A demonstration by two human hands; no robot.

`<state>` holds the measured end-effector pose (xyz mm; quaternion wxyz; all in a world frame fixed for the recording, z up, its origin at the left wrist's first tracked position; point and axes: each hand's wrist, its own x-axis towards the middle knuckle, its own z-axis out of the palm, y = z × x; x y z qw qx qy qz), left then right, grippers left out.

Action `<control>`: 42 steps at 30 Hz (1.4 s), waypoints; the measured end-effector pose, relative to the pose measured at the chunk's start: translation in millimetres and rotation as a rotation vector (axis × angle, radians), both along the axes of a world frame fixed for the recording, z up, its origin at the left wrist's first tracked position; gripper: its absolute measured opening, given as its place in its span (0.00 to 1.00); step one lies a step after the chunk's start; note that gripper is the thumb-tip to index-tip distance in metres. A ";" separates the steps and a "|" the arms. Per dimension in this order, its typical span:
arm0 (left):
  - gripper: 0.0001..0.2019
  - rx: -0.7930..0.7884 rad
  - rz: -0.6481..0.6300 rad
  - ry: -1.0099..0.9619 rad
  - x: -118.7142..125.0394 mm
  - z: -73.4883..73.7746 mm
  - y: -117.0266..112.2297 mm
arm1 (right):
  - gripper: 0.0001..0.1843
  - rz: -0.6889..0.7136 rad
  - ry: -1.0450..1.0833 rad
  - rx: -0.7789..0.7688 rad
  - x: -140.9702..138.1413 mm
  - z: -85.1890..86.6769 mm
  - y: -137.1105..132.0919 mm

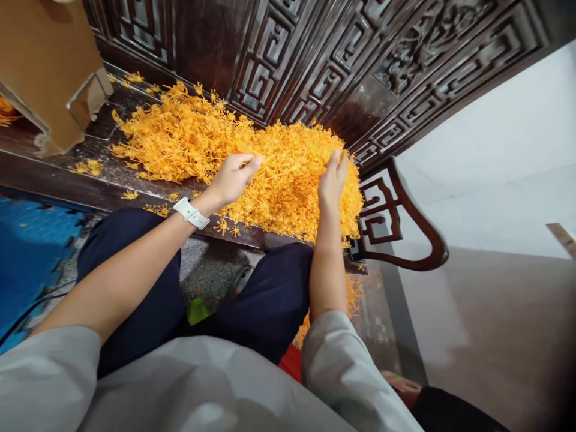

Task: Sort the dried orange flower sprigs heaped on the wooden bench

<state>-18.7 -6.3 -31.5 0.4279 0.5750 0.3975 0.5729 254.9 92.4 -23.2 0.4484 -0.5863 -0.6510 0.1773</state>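
A large heap of small orange, branched pieces, plastic-looking and like artificial flower parts (288,198), lies on a dark wooden bench. Above its middle is my left hand (231,177), thumb and forefinger pinched together; whatever sits between the fingertips is too small to make out against the orange. My right hand (332,180) is at the heap's right side, its fingers closed together and partly curled, with the orange pieces behind them. What it holds, if anything, cannot be told apart from the heap. A white watch strap (191,213) circles my left wrist.
A cardboard box (49,66) stands at the left on the bench (45,159). Behind rises a carved wooden backrest (306,66); a curved armrest (432,240) closes the right end. Blue mat (36,252) covers floor at left. Another person's hand (402,384) shows lower right.
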 end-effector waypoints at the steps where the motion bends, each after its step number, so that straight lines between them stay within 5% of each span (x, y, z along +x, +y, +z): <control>1: 0.24 0.024 0.015 0.033 -1.2 0.4 0.4 | 0.40 0.033 0.028 0.002 -13.9 4.0 -6.5; 5: 0.25 0.095 0.111 0.173 -5.5 2.0 -1.1 | 0.26 0.385 0.207 -0.224 -58.6 22.1 -34.7; 8: 0.26 0.118 0.092 0.245 -1.9 1.9 -1.8 | 0.26 0.534 0.273 -0.303 -72.7 22.4 -41.5; 15: 0.23 0.049 -0.014 0.110 20.9 2.0 0.6 | 0.30 0.276 0.666 -0.248 -90.9 10.5 -17.5; 21: 0.23 -0.060 -0.025 -0.097 24.0 4.2 -1.8 | 0.26 0.310 0.792 -0.256 -107.3 21.0 -19.4; 32: 0.23 0.017 0.104 -0.009 30.7 0.3 3.3 | 0.27 0.222 0.864 -0.263 -118.7 20.2 10.9; 39: 0.24 0.054 0.236 0.056 18.9 5.2 21.9 | 0.28 0.218 0.756 -0.308 -143.1 12.1 71.2; 42: 0.25 0.094 0.295 0.064 16.3 6.3 14.2 | 0.28 0.349 0.596 -0.226 -134.7 16.9 111.5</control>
